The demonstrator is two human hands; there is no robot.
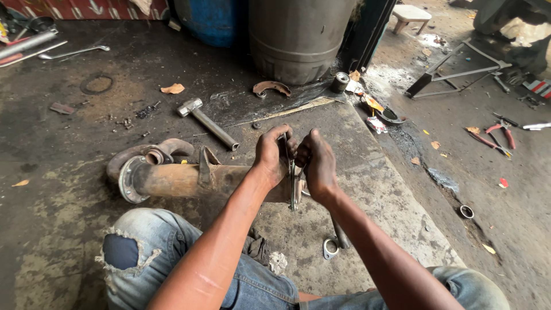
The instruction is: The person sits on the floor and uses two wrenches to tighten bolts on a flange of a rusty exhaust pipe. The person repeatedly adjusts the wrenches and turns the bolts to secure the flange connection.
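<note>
A: Rusty exhaust pipe [183,179], lying flat on the concrete floor [373,189], running leftward from the hands. Round flange [127,179] at its far left end, curved pipe section [143,154] just behind that.

B: And the hands?

A: Both curled tight at the pipe's right end, close together, nearly touching. Left hand [271,154] wrapped over the pipe end and fingers closed around a thin metal tool [293,183] standing upright between the two. Right hand [318,163] closed on the same spot from the other side. Cannot tell exactly what the right fingers pinch; hidden behind the knuckles.

B: Anything below the hands?

A: Small metal gasket plate [330,248] on the floor just beneath the right wrist, a dark rod [340,234] touching it. Crumpled rag [259,248] under the left forearm, beside a knee in torn blue jeans [138,247].

B: Beyond the hands?

A: Hammer [206,121] up and to the left, well apart. Brake shoe [271,88] farther out, near a grey drum [295,37]. Red-handled pliers [498,136] far off to the right. Long wrench [74,52] far up to the left.
</note>
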